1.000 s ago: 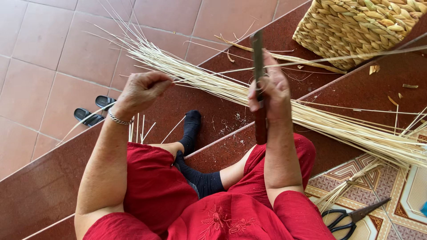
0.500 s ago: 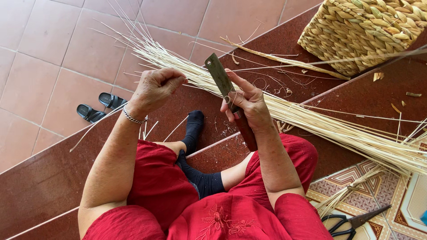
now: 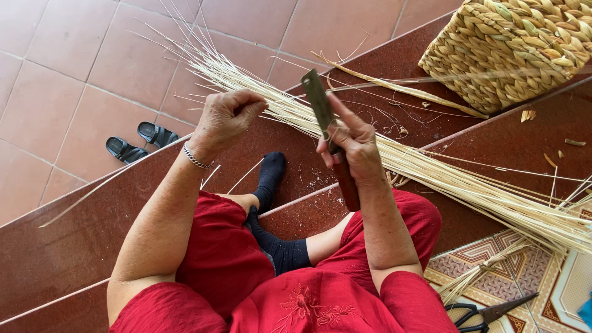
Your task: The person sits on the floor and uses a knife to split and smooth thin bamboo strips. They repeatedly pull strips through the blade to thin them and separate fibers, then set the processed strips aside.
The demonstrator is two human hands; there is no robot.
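Seated on red steps, legs in red trousers and dark socks. Left hand (image 3: 227,118) fisted tight around the thin end of a straw bundle (image 3: 431,176), which runs from the fanned tips at upper left, across the lap, down to the lower right by a patterned mat (image 3: 530,290). Right hand (image 3: 348,145) wrapped around the dark handle of a knife (image 3: 330,139), forefinger stretched along the flat of the blade, blade tip raised and tilted toward the left fist, blade just above the straws; actual contact hard to tell. Woven basket (image 3: 512,52) at upper right on the upper step, sandals (image 3: 140,140) on the floor tiles at left, scissors (image 3: 487,313) at the lower edge, loose shavings scattered on the step. Risks, as a judgement: blade close to the left knuckles, so a slip along the smooth stalks could nick the fist; forefinger resting on the blade could slide to the edge; too steep an angle could cut through stalks rather than scrape them; a slack left grip could let the bundle splay.
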